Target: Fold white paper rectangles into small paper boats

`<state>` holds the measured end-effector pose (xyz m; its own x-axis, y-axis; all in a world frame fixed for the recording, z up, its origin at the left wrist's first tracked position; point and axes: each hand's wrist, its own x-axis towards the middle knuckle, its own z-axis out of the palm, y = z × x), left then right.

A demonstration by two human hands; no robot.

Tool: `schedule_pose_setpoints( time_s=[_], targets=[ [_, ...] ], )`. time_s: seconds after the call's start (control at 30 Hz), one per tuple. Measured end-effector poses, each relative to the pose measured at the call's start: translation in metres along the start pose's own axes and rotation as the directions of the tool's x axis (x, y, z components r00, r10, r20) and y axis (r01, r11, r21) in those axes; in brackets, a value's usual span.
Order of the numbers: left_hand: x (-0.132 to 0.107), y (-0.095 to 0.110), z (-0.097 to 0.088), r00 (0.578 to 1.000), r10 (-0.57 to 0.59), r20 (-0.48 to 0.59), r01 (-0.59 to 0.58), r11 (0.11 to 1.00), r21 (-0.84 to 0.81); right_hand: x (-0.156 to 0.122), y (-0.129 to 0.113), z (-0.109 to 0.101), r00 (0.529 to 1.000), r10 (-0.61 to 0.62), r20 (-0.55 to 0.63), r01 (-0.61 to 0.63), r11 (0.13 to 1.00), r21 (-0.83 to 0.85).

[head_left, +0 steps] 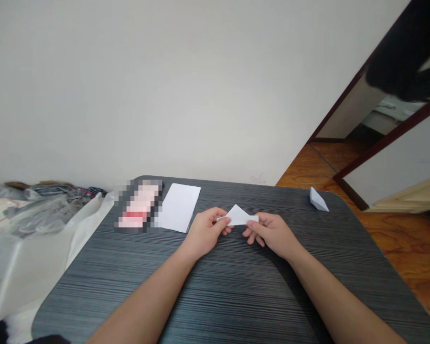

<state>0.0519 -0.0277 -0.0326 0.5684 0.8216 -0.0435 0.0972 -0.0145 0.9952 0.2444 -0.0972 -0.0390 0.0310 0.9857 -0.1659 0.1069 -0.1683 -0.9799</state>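
A small folded piece of white paper point(238, 216) is held just above the dark striped table point(236, 291), near its middle. My left hand point(205, 233) pinches the paper's left end with thumb and fingers closed. My right hand point(270, 234) pinches the right end the same way. The paper shows a pointed fold on top.
A flat white sheet point(179, 207) lies at the table's far side, next to a blurred pink and white item point(139, 205). A small folded paper shape point(318, 200) sits near the far right corner. Clothes and plastic point(36, 215) are piled at the left. Wooden floor point(408, 239) lies at the right.
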Motion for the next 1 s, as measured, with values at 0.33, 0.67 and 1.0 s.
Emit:
schedule_pose_setpoints(
  time_s=[0.33, 0.67, 1.0],
  targets=[
    [0.0, 0.002, 0.0, 1.0, -0.012, -0.011, 0.012, 1.0, -0.006, -0.001, -0.003, -0.005, 0.999, -0.021, -0.033, 0.02, 1.0, -0.015],
    [-0.005, 0.012, 0.004, 0.993, 0.007, 0.12, 0.008, 0.993, -0.119, -0.002, -0.007, -0.002, 0.999, 0.001, 0.034, 0.004, 0.991, -0.132],
    [-0.005, 0.008, 0.003, 0.99, 0.01, 0.137, -0.001, 0.998, -0.069, -0.001, -0.001, 0.003, 0.981, -0.186, -0.056, 0.186, 0.982, 0.006]
  ],
)
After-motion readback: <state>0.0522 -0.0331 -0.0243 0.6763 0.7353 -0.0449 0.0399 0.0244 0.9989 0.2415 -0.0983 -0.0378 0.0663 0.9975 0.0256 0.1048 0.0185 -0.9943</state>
